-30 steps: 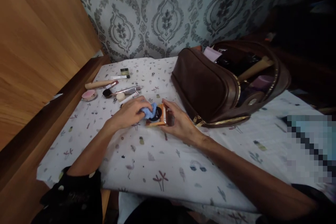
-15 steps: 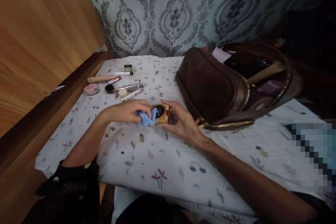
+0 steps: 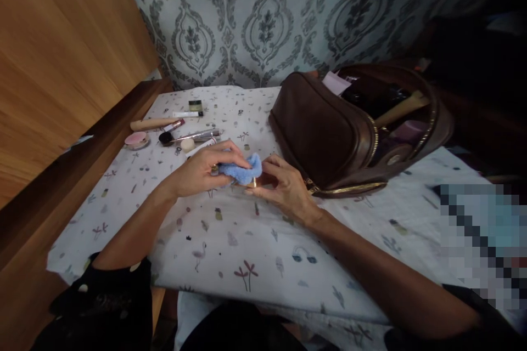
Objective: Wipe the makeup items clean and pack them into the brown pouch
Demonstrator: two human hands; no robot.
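Observation:
My left hand (image 3: 206, 169) is closed on a light blue cloth (image 3: 244, 171), which it presses over a small yellow-orange item with a dark label. My right hand (image 3: 284, 185) grips the right end of that yellow-orange item (image 3: 252, 185) between thumb and fingers. The cloth hides nearly all of the item, so its kind cannot be made out. Both hands are just above the cloth-covered table, in front of the brown leather bag (image 3: 317, 126).
The bag is unzipped, with several items inside. Left of it on the patterned tablecloth (image 3: 255, 241) lie a pink round compact (image 3: 137, 140), a makeup brush (image 3: 166, 138), a small green jar (image 3: 195, 106) and several tubes. A wooden panel (image 3: 74, 44) rises at left.
The blue cloth has moved rightward over the item and covers its dark label. My left hand has shifted along with it, while my right hand keeps its grip.

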